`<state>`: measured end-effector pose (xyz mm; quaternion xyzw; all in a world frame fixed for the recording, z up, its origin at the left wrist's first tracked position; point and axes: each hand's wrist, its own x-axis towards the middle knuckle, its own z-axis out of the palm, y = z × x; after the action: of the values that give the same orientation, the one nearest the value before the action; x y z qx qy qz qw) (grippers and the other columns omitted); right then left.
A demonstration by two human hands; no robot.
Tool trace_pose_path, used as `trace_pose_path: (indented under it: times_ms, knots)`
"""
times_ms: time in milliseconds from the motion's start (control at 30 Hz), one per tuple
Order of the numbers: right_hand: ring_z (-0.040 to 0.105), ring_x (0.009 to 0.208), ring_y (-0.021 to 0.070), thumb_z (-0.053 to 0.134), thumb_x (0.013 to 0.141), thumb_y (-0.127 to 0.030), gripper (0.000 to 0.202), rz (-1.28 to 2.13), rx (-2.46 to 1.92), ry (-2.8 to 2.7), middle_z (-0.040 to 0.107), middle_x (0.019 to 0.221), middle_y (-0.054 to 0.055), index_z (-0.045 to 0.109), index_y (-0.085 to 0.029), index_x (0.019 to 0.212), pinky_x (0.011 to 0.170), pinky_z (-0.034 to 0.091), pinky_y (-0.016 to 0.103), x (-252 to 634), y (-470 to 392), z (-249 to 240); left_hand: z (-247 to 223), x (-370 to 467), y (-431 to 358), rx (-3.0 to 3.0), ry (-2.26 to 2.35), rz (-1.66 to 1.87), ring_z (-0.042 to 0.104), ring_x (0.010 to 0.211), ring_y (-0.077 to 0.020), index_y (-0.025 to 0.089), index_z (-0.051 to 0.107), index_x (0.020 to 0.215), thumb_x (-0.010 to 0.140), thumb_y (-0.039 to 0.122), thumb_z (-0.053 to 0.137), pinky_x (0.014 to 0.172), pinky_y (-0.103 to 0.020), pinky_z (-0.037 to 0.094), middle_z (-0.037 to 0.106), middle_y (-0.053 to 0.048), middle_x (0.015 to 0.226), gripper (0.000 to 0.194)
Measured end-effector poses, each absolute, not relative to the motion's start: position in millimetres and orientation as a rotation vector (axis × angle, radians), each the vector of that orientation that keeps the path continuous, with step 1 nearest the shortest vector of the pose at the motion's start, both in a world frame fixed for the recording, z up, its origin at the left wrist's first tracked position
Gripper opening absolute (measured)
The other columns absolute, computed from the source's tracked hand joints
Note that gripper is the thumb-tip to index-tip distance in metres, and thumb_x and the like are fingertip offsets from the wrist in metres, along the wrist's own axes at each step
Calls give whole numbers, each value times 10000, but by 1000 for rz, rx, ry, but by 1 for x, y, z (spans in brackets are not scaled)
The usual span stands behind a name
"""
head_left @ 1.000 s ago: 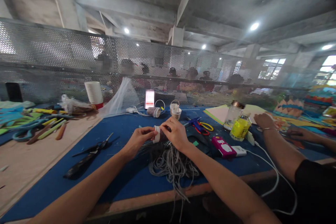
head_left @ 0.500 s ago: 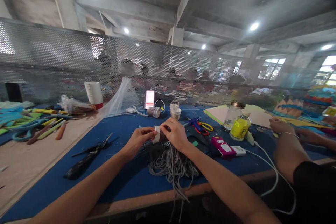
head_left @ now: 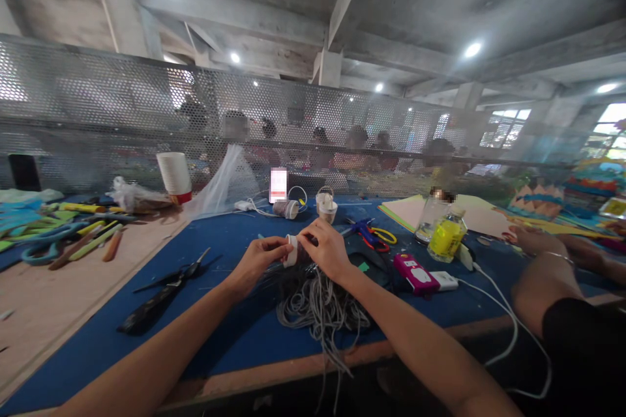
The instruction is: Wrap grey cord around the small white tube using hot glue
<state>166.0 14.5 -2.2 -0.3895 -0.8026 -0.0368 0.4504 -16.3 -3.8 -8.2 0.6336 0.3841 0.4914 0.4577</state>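
Note:
A small paper cup [head_left: 292,255] with a white rim and a brownish-grey side lies sideways between my hands, above the blue tabletop. My left hand [head_left: 258,262] is closed, its thumb and fingers pinching the rim. On the side of the cup my right hand [head_left: 328,249] is closed too, fingertips pressed together and partly hiding it. Below my right hand a loose heap of grey cord [head_left: 323,306] spreads over the table, with strands hanging past the front edge. Just behind are a cord-wrapped cup [head_left: 285,209] on its side and a small white cup with a handle [head_left: 326,206].
Black pliers-like tool [head_left: 169,293] lies left. Blue glue gun [head_left: 362,231], magenta box [head_left: 415,273], yellow bottle [head_left: 447,236] and white cable [head_left: 513,319] are right, near a co-worker's arm [head_left: 548,280]. A lit phone [head_left: 278,184] and stacked paper cups [head_left: 174,176] stand behind.
My hands and the cup keep almost the same pose. At the right, the co-worker's hand and forearm have shifted slightly to the right.

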Motion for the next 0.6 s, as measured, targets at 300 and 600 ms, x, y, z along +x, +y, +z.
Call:
trace_pose_path:
  times_ms: [300, 600]
  knots:
    - [558, 859, 142, 561, 895, -273, 111, -83, -960, -1985, 595, 854, 15, 646, -219, 848, 748, 427, 235, 166, 15, -2, -10, -17, -2, 1574, 966, 1209, 500, 637, -155, 148, 735, 787, 716, 426, 694, 626, -272, 372, 607, -24, 667, 290]
    - [562, 844, 139, 557, 895, -276, 117, -81, -971, -1979, 591, 844, 14, 649, -221, 847, 733, 428, 228, 166, 15, -2, -9, -16, -3, 1564, 959, 1207, 508, 641, -155, 146, 739, 799, 718, 424, 697, 629, -274, 379, 613, -24, 669, 292]
